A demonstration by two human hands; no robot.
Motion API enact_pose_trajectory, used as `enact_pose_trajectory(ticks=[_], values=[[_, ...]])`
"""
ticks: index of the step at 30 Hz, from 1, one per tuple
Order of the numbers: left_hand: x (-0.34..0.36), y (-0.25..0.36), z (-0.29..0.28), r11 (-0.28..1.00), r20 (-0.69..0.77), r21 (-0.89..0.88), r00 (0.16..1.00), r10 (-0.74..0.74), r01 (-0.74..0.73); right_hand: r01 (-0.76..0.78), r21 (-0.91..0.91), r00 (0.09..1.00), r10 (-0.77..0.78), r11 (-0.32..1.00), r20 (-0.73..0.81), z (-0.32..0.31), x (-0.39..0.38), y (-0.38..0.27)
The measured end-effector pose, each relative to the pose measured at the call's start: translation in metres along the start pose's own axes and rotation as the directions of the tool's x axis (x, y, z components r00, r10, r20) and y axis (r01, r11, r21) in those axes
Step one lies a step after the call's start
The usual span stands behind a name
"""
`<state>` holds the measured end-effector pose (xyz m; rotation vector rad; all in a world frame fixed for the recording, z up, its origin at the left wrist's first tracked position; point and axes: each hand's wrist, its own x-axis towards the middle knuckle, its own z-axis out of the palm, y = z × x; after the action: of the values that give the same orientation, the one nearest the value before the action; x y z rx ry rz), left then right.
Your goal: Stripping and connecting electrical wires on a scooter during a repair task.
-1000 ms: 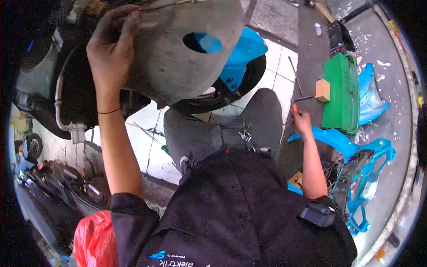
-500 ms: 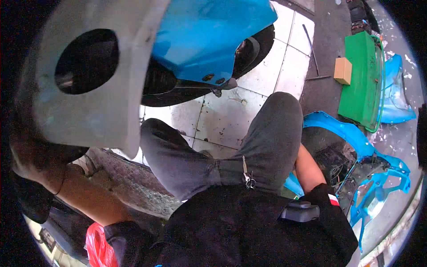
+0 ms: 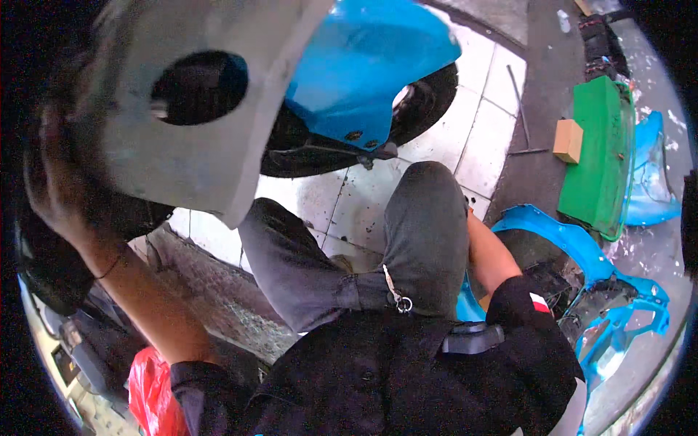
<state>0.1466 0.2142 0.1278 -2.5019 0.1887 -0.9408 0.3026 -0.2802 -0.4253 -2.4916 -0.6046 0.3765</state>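
One left hand [image 3: 62, 190] touches one grey panel [image 3: 190, 161].

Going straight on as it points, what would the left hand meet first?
Likely the grey panel, whose edge lies beside the left hand; blur and shadow leave depth and contact unclear.
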Motion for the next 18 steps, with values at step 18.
enact_pose_trajectory(ticks=[18], values=[[0.017,0.060,0.023,0.347,0.098,-0.831,0.730,-0.677,0.434,0.282,0.956,0.951,-0.111,-0.086,-0.290,-0.367,-0.048,-0.284]])
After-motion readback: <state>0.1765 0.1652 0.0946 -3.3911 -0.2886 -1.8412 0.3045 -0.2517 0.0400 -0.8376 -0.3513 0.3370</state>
